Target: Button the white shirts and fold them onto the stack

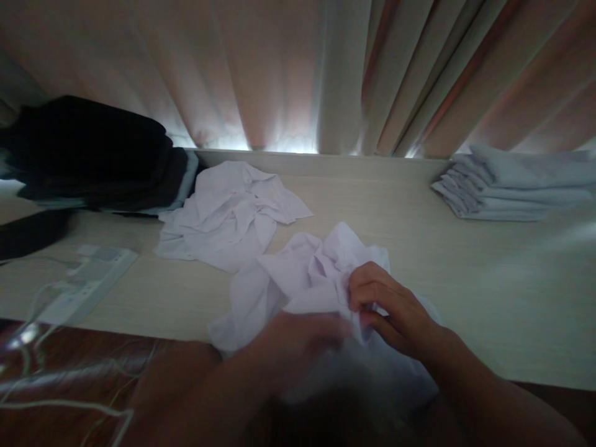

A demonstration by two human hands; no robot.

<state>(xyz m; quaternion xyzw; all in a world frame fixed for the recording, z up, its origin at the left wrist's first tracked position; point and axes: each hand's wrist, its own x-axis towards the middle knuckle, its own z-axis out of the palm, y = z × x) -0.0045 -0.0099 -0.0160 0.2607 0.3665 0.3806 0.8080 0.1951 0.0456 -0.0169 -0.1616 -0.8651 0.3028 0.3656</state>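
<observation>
A crumpled white shirt [307,273] lies bunched at the front of the table, partly hanging toward me. My right hand [400,310] pinches its cloth between thumb and bent fingers. Close beside it, low over the same shirt, my left hand [307,341] is smeared by motion, so whether its fingers grip the cloth is unclear. Just behind, another rumpled white garment [233,217] lies loose on the pale tabletop [372,192]. The lower part of the shirt is dim and blurred near my body.
Folded white garments [521,186] are stacked at the back right. A pile of dark folded clothes [93,155] stands at the back left. Nearer on the left lies a power strip [93,279] with cables plugged in. Curtains [279,74] hang behind the table.
</observation>
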